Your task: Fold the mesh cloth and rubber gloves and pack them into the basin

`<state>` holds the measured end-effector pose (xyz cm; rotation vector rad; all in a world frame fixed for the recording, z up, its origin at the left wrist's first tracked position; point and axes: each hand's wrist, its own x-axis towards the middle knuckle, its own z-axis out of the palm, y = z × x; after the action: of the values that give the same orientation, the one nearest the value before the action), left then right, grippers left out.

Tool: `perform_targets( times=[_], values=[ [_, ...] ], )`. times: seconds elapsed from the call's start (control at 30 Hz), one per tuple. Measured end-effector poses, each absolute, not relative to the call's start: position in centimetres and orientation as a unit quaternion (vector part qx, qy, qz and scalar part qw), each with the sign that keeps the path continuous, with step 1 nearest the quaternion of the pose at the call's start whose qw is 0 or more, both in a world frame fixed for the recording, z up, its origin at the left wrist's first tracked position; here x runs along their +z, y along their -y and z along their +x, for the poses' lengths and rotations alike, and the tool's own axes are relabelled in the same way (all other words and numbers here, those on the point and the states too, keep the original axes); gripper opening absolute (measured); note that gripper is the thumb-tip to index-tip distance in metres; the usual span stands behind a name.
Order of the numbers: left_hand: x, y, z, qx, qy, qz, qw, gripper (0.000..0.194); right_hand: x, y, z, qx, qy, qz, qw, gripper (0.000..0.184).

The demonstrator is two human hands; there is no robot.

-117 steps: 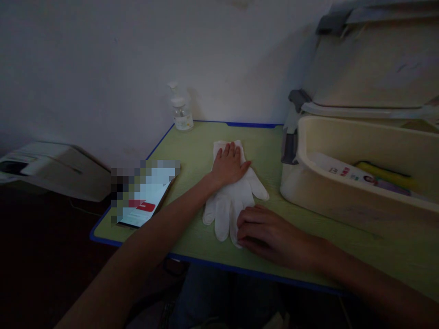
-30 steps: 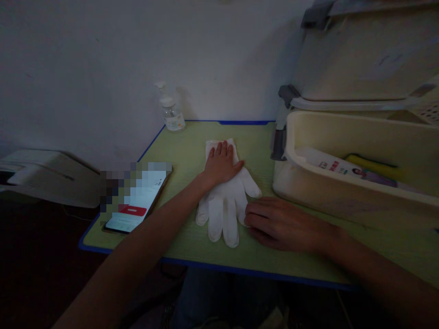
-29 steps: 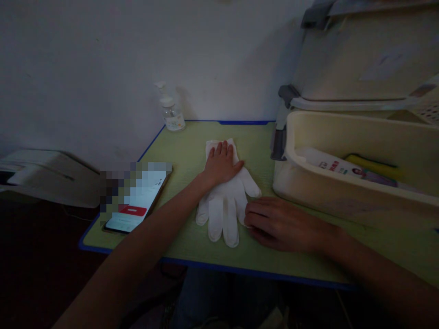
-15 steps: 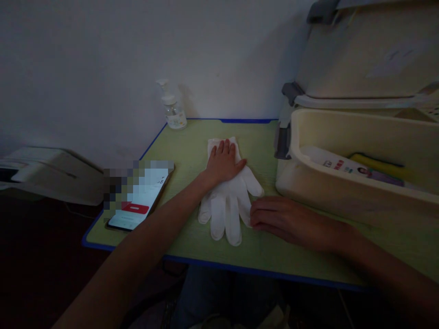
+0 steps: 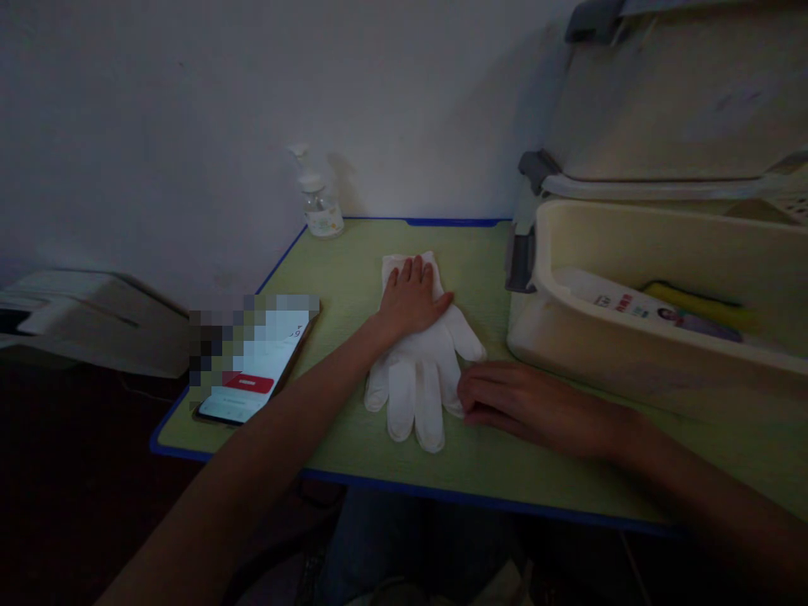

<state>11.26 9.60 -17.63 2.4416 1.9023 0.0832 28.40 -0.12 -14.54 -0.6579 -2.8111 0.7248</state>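
Observation:
A white glove [image 5: 413, 394] lies on the table, its cuff away from me and its fingers pointing toward me. My left hand [image 5: 413, 299] rests flat across the cuff and palm part, fingers slightly spread. At the glove's right side, my right hand [image 5: 514, 400] has its fingers bent and held together. Their tips are at the edge of the glove finger beside the thumb, seemingly pinching it; the exact contact is hidden under the fingers.
Left of the glove lies a lit phone [image 5: 256, 370], partly pixelated. A clear pump bottle [image 5: 323, 210] stands at the back by the wall. On the right, a cream bin [image 5: 606, 362] holds a printed packet [image 5: 637, 303] and something yellow [image 5: 700, 305]. The table [image 5: 353, 278] has blue edging.
My right fingertips have shifted very slightly left along the glove's edge. The left hand stays in place.

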Motion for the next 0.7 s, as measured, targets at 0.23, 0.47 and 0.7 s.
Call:
perform_targets(
  times=[0.23, 0.47, 0.7],
  values=[
    [-17.66, -9.57, 11.23, 0.027, -0.614, 0.789, 0.021, 0.071, -14.86, 0.27, 28.16, 0.180, 0.963, -0.189, 0.070, 0.019],
    [-17.58, -9.54, 11.29, 0.025, -0.613, 0.789, 0.023, 0.070, -14.87, 0.13, 28.07, 0.229, 0.953, -0.191, 0.058, 0.018],
    [-17.56, -9.57, 11.32, 0.020, -0.615, 0.788, 0.027, 0.070, -15.33, -0.49, 27.73, 0.320, 0.924, -0.186, 0.099, 0.015]
  ],
)
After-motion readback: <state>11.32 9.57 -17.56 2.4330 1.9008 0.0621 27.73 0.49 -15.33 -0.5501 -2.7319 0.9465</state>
